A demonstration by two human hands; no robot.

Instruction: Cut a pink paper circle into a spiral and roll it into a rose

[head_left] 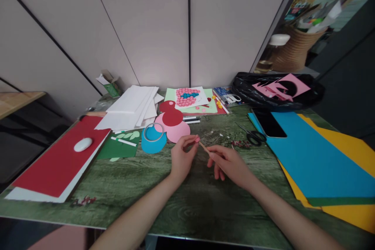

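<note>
Pink rounded papery piece [197,139] is pinched between the fingers of the left hand [181,156], well inside the near edge of the green wood-grain tabletop [187,213]. The right hand [227,161] grips a thin tan stick [204,147], tip at the piece.

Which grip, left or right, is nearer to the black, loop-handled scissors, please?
Right. The right grip is left of and lower than the black, loop-handled scissors in the head view; the left grip is farther left, beyond the right one.
</note>
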